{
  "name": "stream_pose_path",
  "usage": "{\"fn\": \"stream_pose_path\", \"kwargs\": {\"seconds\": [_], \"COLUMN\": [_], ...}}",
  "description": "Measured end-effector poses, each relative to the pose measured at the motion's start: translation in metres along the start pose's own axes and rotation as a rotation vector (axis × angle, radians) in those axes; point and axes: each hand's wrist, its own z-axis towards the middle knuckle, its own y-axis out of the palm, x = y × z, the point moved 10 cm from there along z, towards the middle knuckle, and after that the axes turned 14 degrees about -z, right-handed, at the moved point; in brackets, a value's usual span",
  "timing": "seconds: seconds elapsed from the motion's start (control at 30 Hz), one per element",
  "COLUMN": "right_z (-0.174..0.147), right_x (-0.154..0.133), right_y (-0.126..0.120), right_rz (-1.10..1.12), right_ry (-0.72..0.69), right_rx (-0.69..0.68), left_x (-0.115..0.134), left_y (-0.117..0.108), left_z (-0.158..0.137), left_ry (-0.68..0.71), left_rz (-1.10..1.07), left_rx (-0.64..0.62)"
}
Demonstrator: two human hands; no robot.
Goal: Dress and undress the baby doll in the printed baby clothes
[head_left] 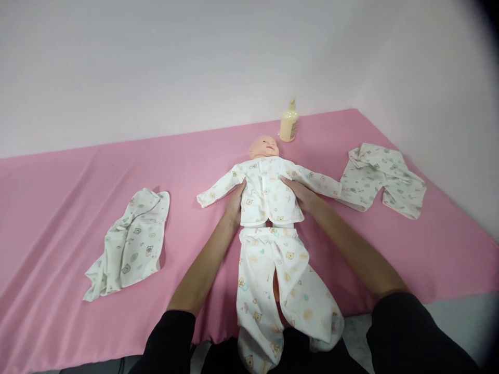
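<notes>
A baby doll (265,147) lies face up at the middle of the bed's edge, head toward the wall. It wears a white printed shirt (268,192) with sleeves spread wide, and matching pants (261,280) whose legs hang over the near edge. A strip of white shows between shirt and pants. My left hand (234,201) grips the doll's side below one sleeve, thumb on the shirt. On the opposite side, my right hand (301,194) holds the torso the same way, thumb on the chest. The fingers of both hands are mostly hidden under the doll.
Pink cloth (187,166) covers the bed, wrinkled at the left. A folded white printed garment (132,241) lies left, and white printed pants (384,179) lie right, touching a sleeve end. Behind the doll's head stands a pump bottle (289,124), near the white wall (156,67).
</notes>
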Motion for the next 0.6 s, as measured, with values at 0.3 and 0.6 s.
{"fn": "stream_pose_path", "kwargs": {"seconds": [0.3, 0.6], "right_z": [-0.004, -0.003], "right_x": [-0.001, 0.002], "right_y": [0.002, -0.001], "right_rz": [0.0, 0.01], "right_ry": [-0.004, -0.002], "right_rx": [-0.015, -0.017], "left_x": [0.01, -0.001], "left_y": [-0.006, 0.0], "left_z": [0.004, 0.015], "left_ry": [0.091, 0.007], "left_rz": [-0.099, -0.01], "left_rx": [0.013, -0.014]}}
